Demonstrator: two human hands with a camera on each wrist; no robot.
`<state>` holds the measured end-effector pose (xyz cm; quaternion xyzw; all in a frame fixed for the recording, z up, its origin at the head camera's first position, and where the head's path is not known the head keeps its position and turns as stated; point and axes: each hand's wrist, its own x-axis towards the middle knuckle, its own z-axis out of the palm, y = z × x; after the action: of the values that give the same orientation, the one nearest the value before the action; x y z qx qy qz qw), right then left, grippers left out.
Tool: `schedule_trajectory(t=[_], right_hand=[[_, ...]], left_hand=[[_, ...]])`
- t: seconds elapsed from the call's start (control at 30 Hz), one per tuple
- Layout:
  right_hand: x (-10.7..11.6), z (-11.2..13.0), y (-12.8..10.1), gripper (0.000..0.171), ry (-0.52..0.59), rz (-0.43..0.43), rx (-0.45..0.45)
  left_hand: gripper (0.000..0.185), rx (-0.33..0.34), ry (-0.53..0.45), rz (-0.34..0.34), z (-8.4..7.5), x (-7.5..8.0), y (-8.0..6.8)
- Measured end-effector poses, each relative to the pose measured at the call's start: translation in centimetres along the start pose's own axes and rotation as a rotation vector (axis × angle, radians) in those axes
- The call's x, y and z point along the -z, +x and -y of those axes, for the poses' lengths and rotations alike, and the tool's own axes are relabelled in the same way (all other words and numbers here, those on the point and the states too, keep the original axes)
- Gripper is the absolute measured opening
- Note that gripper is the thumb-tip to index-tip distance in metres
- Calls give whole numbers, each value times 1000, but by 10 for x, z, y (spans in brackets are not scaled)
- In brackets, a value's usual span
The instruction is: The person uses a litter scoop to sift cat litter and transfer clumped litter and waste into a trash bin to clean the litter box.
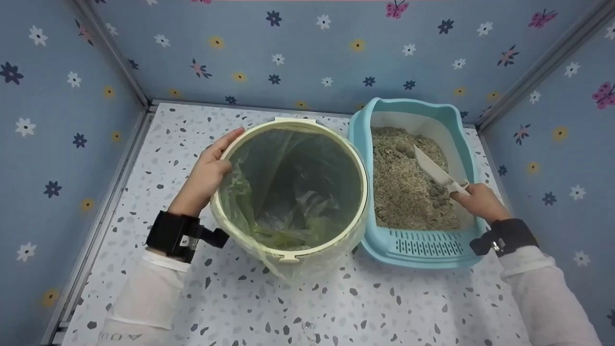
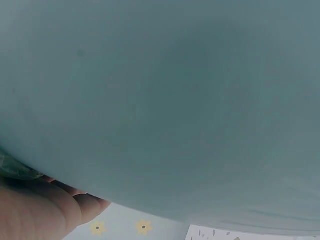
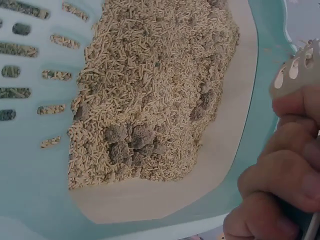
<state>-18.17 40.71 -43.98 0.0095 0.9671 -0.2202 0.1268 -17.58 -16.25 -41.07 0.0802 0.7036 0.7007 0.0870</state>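
Note:
My left hand (image 1: 206,170) holds the left side of a round bin (image 1: 363,168) by its cream rim. A thin clear plastic bag (image 1: 288,240) lines the bin and folds out over the rim. In the left wrist view the bin's pale blue-green wall (image 2: 175,100) takes up most of the picture, with the fingers (image 2: 65,205) against its edge. Over the right side of the litter box (image 1: 418,262), my right hand (image 1: 483,202) grips a cream litter scoop (image 1: 435,168) by its handle. The slotted scoop (image 3: 295,70) is partly out of frame in the right wrist view.
Pellet litter (image 1: 399,192) fills the blue box, with grey clumps (image 3: 132,142) on its surface. A slotted ledge (image 1: 427,246) runs along the box's near end. Flower-patterned walls (image 1: 307,57) enclose the speckled table (image 1: 307,312) at the back and sides.

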Motion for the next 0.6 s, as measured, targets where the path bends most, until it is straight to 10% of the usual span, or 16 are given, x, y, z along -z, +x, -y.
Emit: schedule_trajectory(t=[0.27,0.6], right_hand=[[4,-1,-3,34,-56,-73,-14],[9,10,-14,32,-338,-432,141]], left_hand=[[78,0,-6,7,0,-1,0],[77,1,-5,3,0,-1,0]])
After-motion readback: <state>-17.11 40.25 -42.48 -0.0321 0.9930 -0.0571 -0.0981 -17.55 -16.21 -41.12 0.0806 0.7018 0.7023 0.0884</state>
